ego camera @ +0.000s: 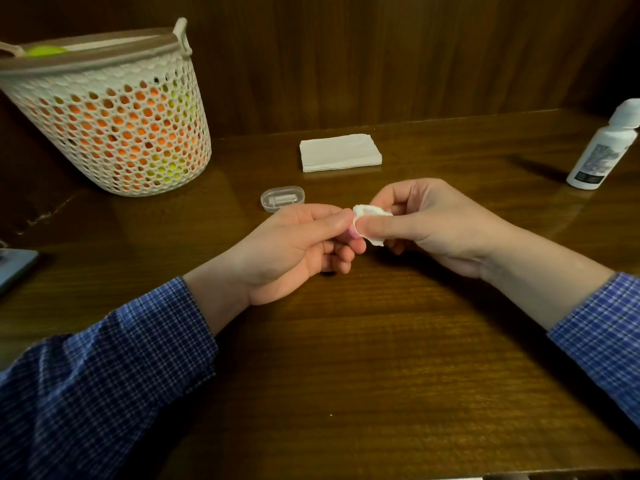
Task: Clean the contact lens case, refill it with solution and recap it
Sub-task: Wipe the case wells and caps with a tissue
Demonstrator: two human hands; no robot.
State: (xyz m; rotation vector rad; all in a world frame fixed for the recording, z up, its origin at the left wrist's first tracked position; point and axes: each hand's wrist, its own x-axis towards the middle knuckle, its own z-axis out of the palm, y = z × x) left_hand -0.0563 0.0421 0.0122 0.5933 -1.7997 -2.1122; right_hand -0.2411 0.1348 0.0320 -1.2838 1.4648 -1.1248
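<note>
My left hand (298, 244) pinches a small pink piece of the lens case (354, 233), almost wholly hidden by my fingers. My right hand (422, 223) holds a crumpled white tissue (372, 216) between thumb and fingers and presses it against that pink piece. Both hands hover just above the wooden table (381, 341). A clear oval plastic case (282, 198) with white parts inside lies on the table just behind my left hand. The white solution bottle (604, 148) stands capped at the far right.
A folded stack of white tissues (340, 153) lies at the back centre. A white perforated basket (117, 112) holding orange and yellow things stands at the back left. A grey flat object (14, 268) pokes in at the left edge. A wooden wall closes the back.
</note>
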